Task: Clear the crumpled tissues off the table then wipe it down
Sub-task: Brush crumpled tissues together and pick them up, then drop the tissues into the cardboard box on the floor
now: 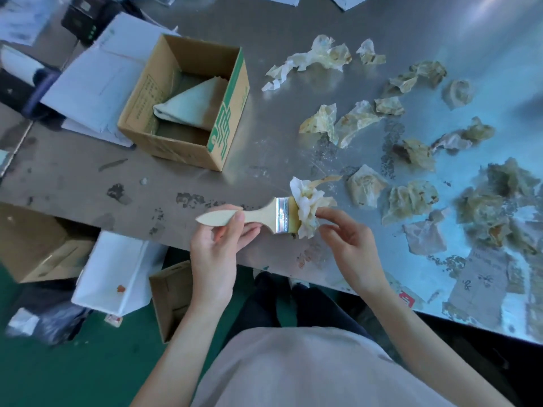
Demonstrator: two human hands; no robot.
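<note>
My left hand (217, 248) grips the wooden handle of a flat paintbrush (258, 214) held level over the table's near edge. A white crumpled tissue (307, 207) is wrapped around the brush's bristles, and my right hand (349, 245) pinches that tissue from the right with thumb and fingertips. Several stained, crumpled tissues (408, 198) lie scattered across the right half of the grey metal table (88, 177), with more crumpled tissues (320, 57) farther back.
An open cardboard box (226, 113) with a folded cloth (191, 107) inside stands left of the tissues. White papers (97, 86) lie behind it. Below the table edge are a white bag (117, 274) and cardboard boxes (35, 245) on the green floor.
</note>
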